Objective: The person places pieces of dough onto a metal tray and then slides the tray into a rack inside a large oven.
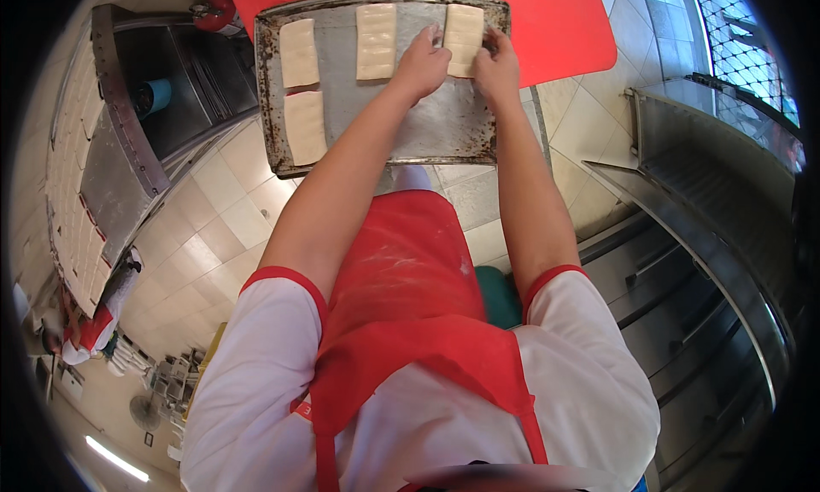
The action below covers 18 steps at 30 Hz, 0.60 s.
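A worn metal baking tray (401,157) carries several flat rectangles of pale raw dough. Two dough pieces, an upper one (299,52) and a lower one (305,129), lie end to end along the left side. Another scored dough piece (376,41) rests in the upper middle. Between my hands, at the upper right of the tray, is a dough rectangle (463,41) with crosswise marks. My left hand (424,67) pinches its left edge with curled fingers. On its right edge my right hand (498,67) closes, fingertips partly hidden.
Under the tray is a red tabletop (559,31). A dark metal unit (192,65) and a fire extinguisher (213,14) stand at left. A steel appliance (700,159) is at right. Another person (94,325) is far left.
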Motion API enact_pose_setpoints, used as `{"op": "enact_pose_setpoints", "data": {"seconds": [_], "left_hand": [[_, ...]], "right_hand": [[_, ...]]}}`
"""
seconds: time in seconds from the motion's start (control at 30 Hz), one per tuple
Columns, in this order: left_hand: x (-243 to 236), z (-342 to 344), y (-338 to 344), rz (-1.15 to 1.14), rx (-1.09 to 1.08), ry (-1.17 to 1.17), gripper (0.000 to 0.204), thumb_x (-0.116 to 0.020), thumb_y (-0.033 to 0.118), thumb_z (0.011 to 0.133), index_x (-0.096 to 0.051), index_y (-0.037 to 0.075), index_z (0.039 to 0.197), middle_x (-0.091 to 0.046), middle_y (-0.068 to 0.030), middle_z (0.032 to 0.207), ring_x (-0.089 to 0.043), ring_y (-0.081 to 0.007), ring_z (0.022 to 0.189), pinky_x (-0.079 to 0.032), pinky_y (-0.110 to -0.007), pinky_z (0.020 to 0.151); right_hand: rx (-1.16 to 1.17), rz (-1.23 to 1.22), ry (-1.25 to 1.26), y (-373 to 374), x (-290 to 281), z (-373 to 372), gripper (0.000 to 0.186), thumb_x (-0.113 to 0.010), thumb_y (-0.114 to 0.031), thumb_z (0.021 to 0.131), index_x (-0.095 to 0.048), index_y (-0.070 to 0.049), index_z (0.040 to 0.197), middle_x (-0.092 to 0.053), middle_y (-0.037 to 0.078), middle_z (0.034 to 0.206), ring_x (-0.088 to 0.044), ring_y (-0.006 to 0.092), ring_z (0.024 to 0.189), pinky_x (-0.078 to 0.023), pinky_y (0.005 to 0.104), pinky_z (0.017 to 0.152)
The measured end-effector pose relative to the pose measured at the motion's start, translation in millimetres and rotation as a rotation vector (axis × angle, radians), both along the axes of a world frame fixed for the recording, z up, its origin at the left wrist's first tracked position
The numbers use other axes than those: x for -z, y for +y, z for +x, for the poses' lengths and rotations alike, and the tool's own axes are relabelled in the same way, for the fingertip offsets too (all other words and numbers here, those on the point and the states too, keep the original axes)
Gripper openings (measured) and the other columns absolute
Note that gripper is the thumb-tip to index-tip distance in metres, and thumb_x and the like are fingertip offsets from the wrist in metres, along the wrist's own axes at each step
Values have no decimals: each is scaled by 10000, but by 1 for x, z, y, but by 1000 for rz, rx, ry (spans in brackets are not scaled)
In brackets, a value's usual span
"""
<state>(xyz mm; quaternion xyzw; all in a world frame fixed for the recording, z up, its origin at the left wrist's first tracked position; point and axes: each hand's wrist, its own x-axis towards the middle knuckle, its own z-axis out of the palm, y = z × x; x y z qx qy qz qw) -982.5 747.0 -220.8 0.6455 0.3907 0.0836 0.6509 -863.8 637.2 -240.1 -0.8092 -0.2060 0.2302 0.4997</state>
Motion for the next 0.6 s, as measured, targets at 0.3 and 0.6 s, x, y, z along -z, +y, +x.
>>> {"op": "enact_pose_setpoints", "data": {"seconds": [0.3, 0.6], "left_hand": [[-33, -54, 5, -75, -111, -202, 729, -555, 17, 868, -302, 3, 1551, -443, -162, 1536, -512, -280, 1337, -426, -375, 1095], [-148, -439, 58, 252, -715, -141, 477, -600, 31, 928, -520, 47, 1398, -599, -105, 1338, -565, -204, 1249, -447, -343, 1063]], "right_hand": [[-90, 18, -243, 1, 3, 4, 544, -552, -70, 851, -492, 24, 1383, -585, 241, 1315, -572, 362, 1222, -444, 416, 1039], [-197, 149, 4, 89, -101, -153, 434, -522, -14, 980, -492, -12, 1413, -557, 117, 1382, -564, 205, 1162, -485, 300, 957]]}}
